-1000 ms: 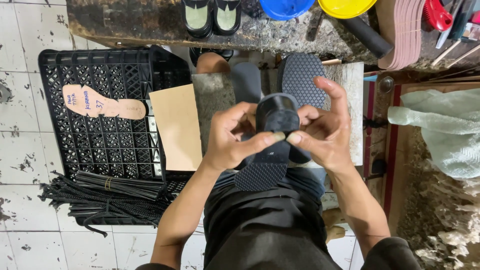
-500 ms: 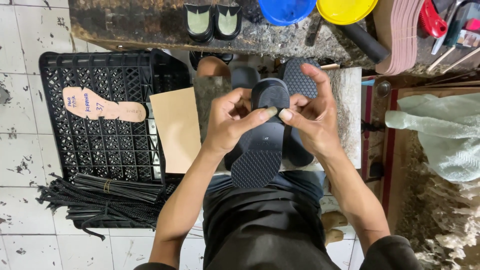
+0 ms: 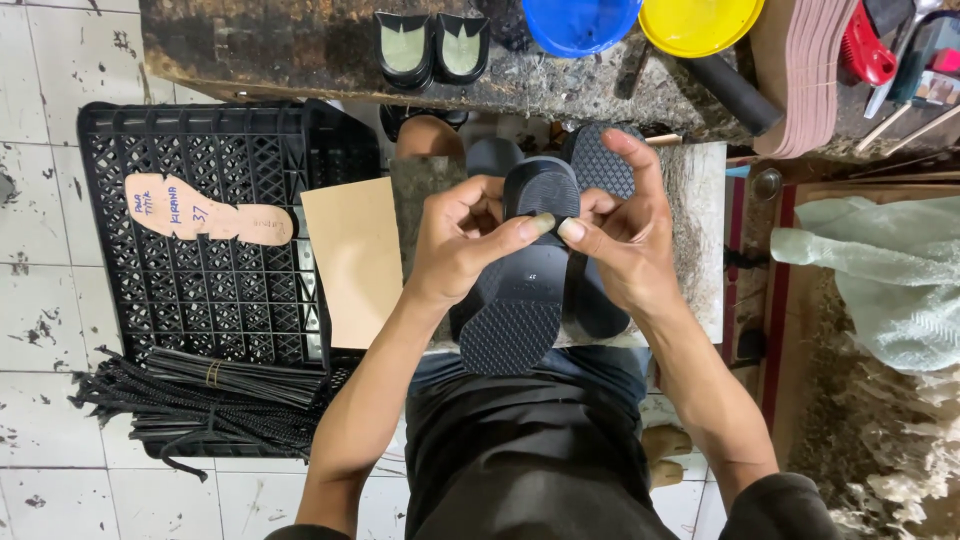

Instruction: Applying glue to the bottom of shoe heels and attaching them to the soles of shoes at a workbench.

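Both hands grip black sole (image 3: 515, 320) — black crate (image 3: 215, 290), cardboard (image 3: 350, 260) beside.

Crate (image 3: 215, 290) sits left of the stone block (image 3: 690, 230), insole pattern (image 3: 205, 212) on it, straps (image 3: 190, 400) bundled below, bowls (image 3: 640, 20) on the bench behind.

Between the fingers (image 3: 540, 226) sits a black shoe sole (image 3: 520, 300) with diamond-grid tread, left of them a black lattice crate (image 3: 220, 300) carrying a tan insole template (image 3: 200, 212), and above them a blue bowl (image 3: 580, 22) and a yellow bowl (image 3: 700, 22).
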